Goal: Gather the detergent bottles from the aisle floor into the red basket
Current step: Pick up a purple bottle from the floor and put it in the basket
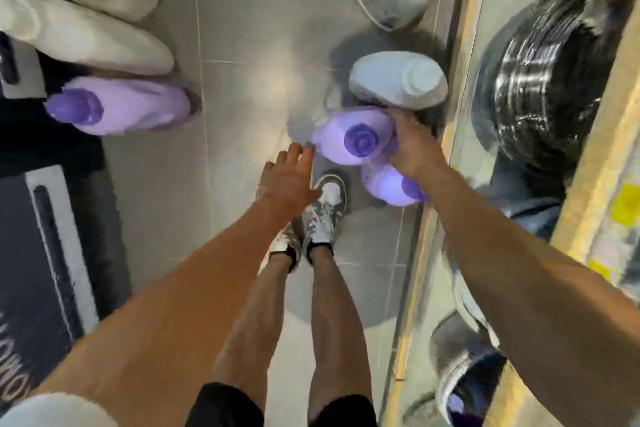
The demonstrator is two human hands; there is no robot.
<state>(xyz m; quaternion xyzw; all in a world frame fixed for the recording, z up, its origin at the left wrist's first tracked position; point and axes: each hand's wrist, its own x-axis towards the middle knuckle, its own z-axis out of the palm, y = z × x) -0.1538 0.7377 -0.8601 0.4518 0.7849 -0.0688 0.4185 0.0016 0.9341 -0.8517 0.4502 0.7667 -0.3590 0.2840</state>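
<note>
An upright purple bottle [349, 146] stands just right of the left hand [291, 180], gripped by the right hand [412, 149]. A second purple bottle [388, 189] sits under that wrist, a white bottle [391, 80] just beyond.

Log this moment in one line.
right hand: holds middle purple bottle | left hand: open, beside it | basket: not in view

Dim overhead light leaves a soft glare patch on the grey floor [263, 80]. Motion blur smears everything, and the edges bow.
</note>
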